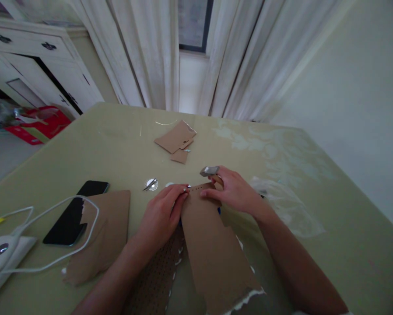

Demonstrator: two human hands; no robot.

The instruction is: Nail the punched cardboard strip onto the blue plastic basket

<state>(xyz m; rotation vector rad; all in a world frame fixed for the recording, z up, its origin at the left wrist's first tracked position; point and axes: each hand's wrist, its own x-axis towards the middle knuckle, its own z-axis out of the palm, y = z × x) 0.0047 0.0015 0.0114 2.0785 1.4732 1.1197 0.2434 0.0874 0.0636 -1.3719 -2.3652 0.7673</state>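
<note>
A long brown cardboard piece (212, 245) lies in front of me, torn at its near end, with a row of small holes along its far edge. My left hand (165, 208) is closed at its far left corner, pinching a small white-headed pin (184, 190) against the board. In my right hand (232, 190) is a small hammer (210, 171) with a metal head and a wooden handle, held just beyond the holes. My right thumb rests on the cardboard. Under my left forearm lies a second cardboard strip (159, 271) covered with holes.
Torn cardboard scraps (177, 136) lie farther back on the table (124, 144). Tweezers (149, 184) rest on a small round disc. To the left are a black phone (68, 218), another cardboard piece (113, 236) and a white cable (42, 269). A clear plastic bag (291, 210) is on the right.
</note>
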